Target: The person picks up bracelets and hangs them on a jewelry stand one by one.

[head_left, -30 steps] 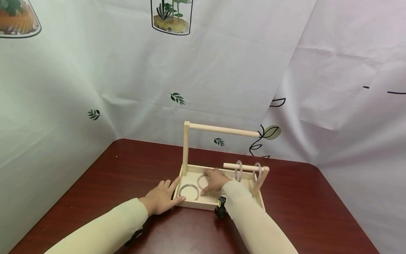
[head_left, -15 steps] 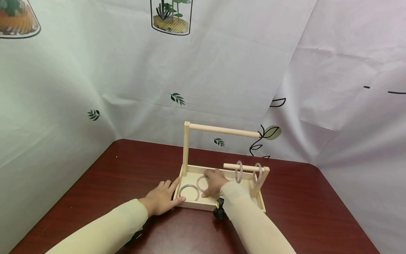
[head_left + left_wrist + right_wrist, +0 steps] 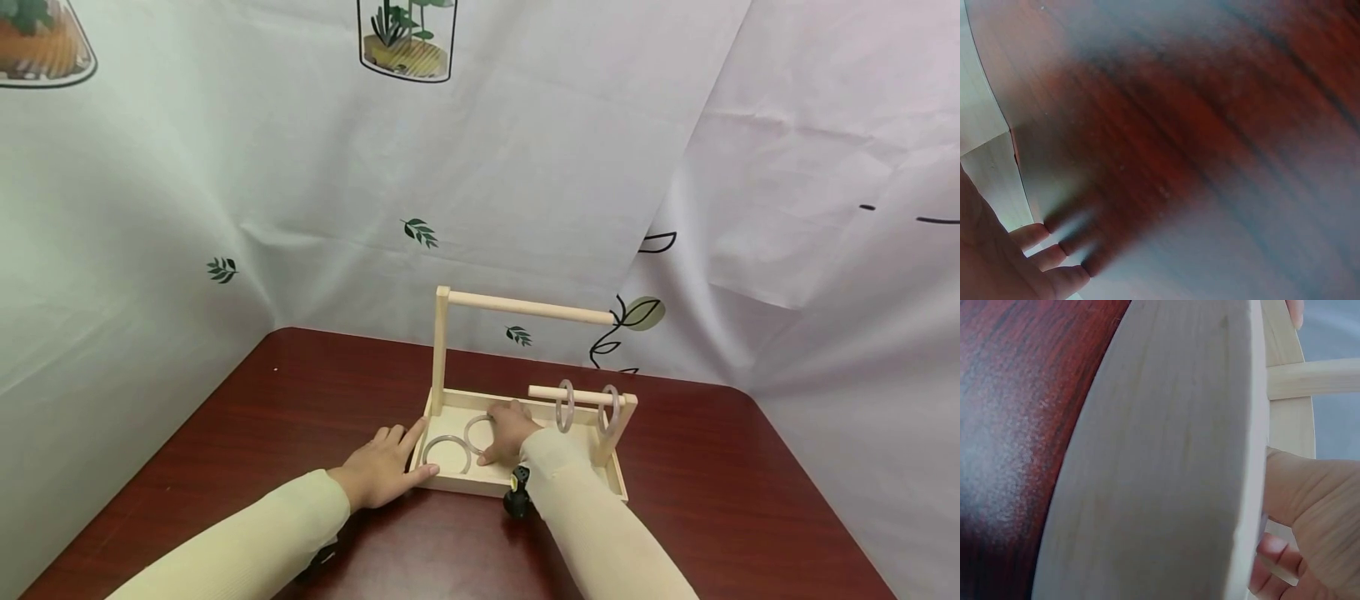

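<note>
Resting the left hand (image 3: 381, 468) on a wooden tray's (image 3: 480, 484) corner, right hand (image 3: 512, 433) over a ring (image 3: 467, 433) inside.
The hands are apart: the left lies with fingers extended at the tray's left wall, thumb over its front edge; the right bends down, thumb toward the near side, and I can't tell whether it pinches that ring. A second ring (image 3: 447, 438) lies flat just beside, in the front left corner. Two more rings (image 3: 571, 407) hang on a low bar (image 3: 544, 392) from a short post at the right; a higher bar (image 3: 528, 307) runs from a tall post (image 3: 439, 350) at the left. Beneath is a red-brown table (image 3: 337, 375); behind, white cloth (image 3: 300, 150) with printed leaves.
</note>
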A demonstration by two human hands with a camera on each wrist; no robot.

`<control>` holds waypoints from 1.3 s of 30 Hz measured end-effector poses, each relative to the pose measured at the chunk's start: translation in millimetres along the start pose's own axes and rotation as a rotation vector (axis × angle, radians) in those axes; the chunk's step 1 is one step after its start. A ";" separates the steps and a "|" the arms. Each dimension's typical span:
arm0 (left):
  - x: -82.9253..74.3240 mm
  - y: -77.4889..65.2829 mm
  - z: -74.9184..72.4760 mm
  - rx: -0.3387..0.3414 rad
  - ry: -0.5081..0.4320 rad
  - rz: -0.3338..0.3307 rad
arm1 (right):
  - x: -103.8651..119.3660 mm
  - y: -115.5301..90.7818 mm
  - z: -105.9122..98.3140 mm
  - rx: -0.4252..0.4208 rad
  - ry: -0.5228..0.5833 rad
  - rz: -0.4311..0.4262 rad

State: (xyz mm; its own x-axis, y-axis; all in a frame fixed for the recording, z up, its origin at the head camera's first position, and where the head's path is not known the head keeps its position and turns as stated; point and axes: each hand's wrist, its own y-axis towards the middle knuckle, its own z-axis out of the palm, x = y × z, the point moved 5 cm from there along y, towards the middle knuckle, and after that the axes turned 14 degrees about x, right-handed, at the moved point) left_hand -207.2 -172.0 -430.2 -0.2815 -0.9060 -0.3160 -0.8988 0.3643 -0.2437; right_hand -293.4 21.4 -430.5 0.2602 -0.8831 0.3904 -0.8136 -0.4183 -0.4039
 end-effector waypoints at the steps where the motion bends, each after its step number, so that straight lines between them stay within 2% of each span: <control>1: -0.1 -0.1 -0.2 0.000 0.000 0.000 | -0.3 0.2 0.0 -0.001 -0.001 -0.001; 15: 0.7 1.1 0.8 -0.011 0.007 0.010 | -3.0 2.2 0.8 -0.036 0.032 -0.046; 22: 1.9 1.5 1.5 0.002 0.003 -0.005 | -1.2 2.7 0.3 -0.044 -0.015 -0.058; 27: 0.2 0.5 0.8 0.005 -0.005 -0.007 | -1.6 0.8 0.4 -0.051 0.005 -0.056; 39: 1.6 1.7 1.3 0.016 -0.012 -0.011 | 1.0 -8.0 -4.3 -0.122 0.236 -0.111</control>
State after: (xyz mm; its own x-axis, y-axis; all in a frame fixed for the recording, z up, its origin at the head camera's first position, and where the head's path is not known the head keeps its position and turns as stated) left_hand -208.8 -172.6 -432.3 -0.2676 -0.9075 -0.3239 -0.8963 0.3578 -0.2620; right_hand -288.8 24.8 -423.2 0.2350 -0.7532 0.6144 -0.8472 -0.4686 -0.2504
